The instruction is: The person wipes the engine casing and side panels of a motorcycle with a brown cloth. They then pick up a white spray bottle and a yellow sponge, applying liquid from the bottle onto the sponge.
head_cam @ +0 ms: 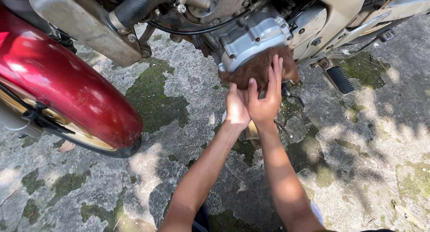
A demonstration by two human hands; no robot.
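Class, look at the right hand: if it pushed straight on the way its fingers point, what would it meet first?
The right hand already presses the brown cloth; right behind it, probably the grey engine cover.

We extend both bare forearms forward, converging until our hands meet. Our right hand (pixel 265 100) lies flat, fingers straight and together, palm pressed away from us, fingertips pointing upward. Our left hand (pixel 236 109) sits just beside and touching it, fingers curled underneath, thumb alongside the right thumb.
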